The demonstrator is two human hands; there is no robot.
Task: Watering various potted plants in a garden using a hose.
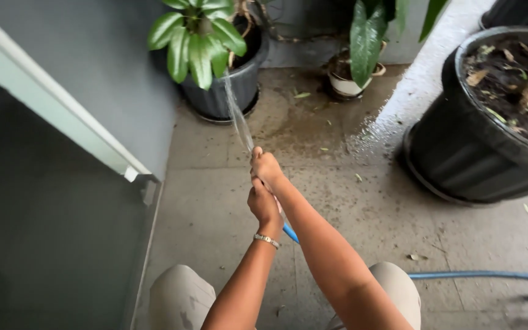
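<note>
The floor (337, 208) is big and gray, with wet spots and bits of leaf on it. There is lots of open room in the middle, in front of my knees. On my left a dark wall (93, 67) runs close by, and its pale edge sticks out near my left arm. On the right sits a big black pot (459, 153) full of dirt, and its round side comes close to my right arm. Far ahead is a gray pot (227, 91) with a leafy plant (197, 36), right by the wall. Near it sits a little white pot (344, 85).

The blue hose (478, 275) lies along the floor on my right and comes up under my arms. My right hand (266, 166) is closed tight on its tip, out in front. My left hand (263, 205) is closed on the hose just behind, touching my right hand. Water (237, 113) shoots from the tip up to the plant.
</note>
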